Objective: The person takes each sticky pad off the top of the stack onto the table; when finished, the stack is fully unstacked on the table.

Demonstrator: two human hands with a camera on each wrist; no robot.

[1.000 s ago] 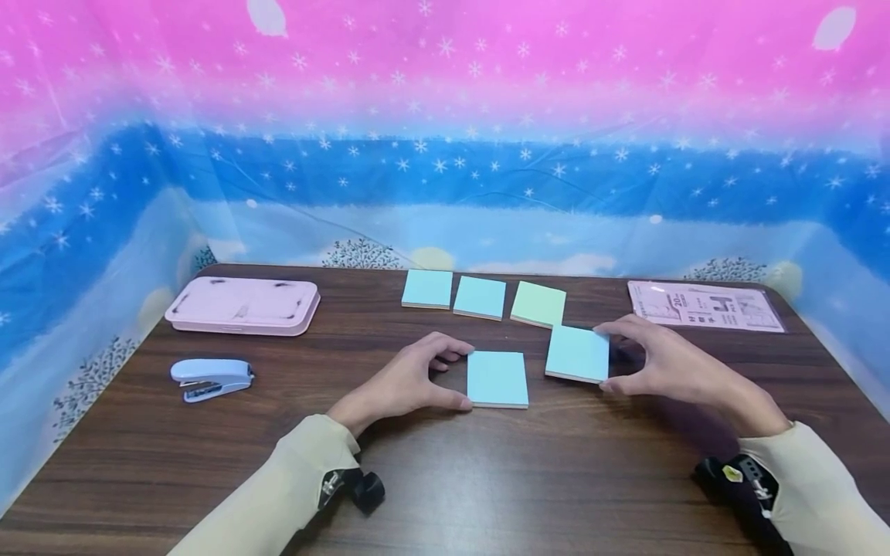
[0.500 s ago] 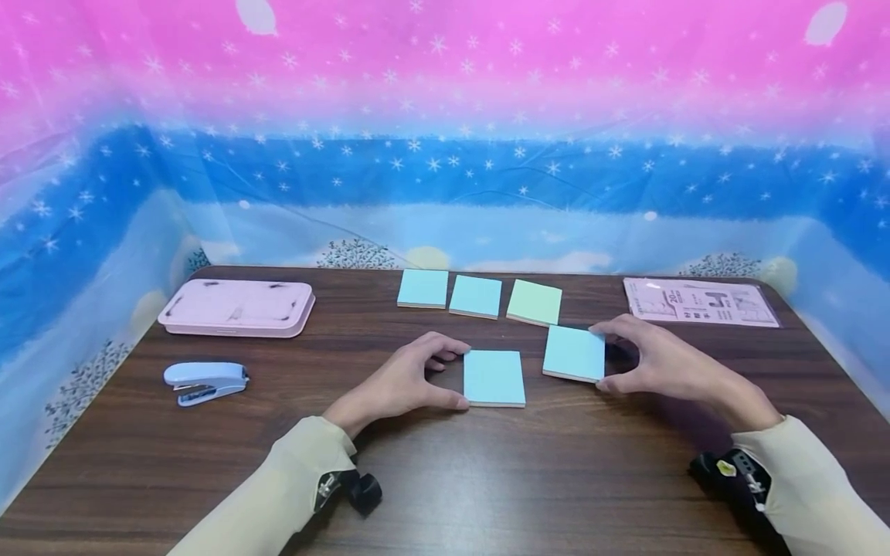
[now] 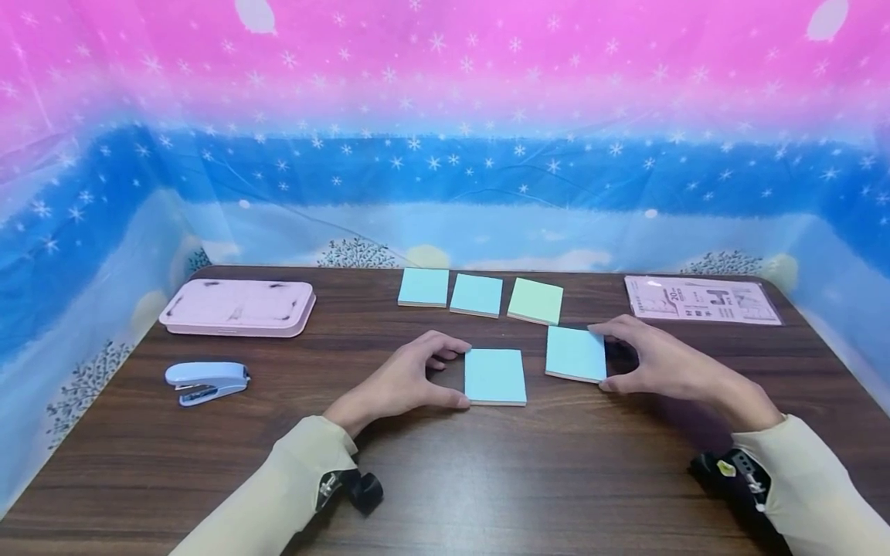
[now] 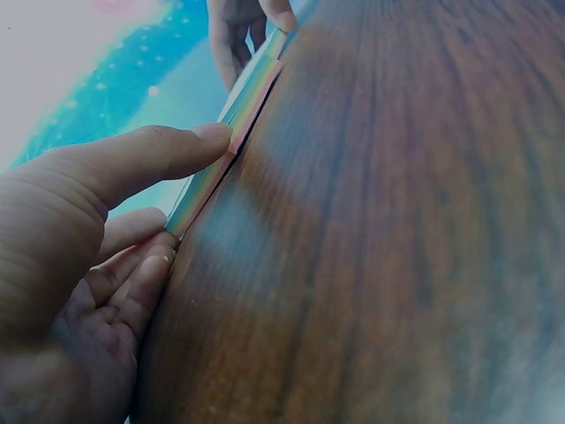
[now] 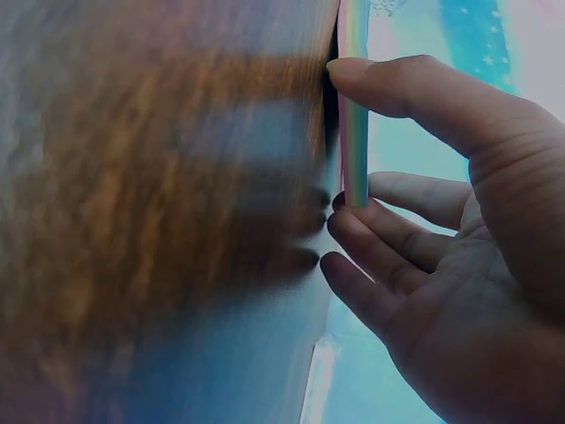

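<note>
A light-blue sticky note pad (image 3: 495,377) lies near the middle of the table. My left hand (image 3: 406,376) grips its left end, with the thumb at the near corner and the index finger at the far one. To the right, a second light-blue sticky note pad (image 3: 575,354) is held by my right hand (image 3: 664,363), thumb and fingers on opposite edges. In the right wrist view this pad's striped rainbow side (image 5: 356,146) shows, with a dark gap between it and the table. A narrow strip of table separates the two pads.
Behind them sit two more blue pads (image 3: 422,287) and a green pad (image 3: 535,301), whose near corner is close to the right-hand pad. A pink case (image 3: 238,307) and a blue stapler (image 3: 207,382) lie left. A pink printed packet (image 3: 702,300) lies back right.
The right-hand pad has shifted slightly and overlaps the green pad's corner less in view. Both hands keep their grips, and the head view has shifted a little.
</note>
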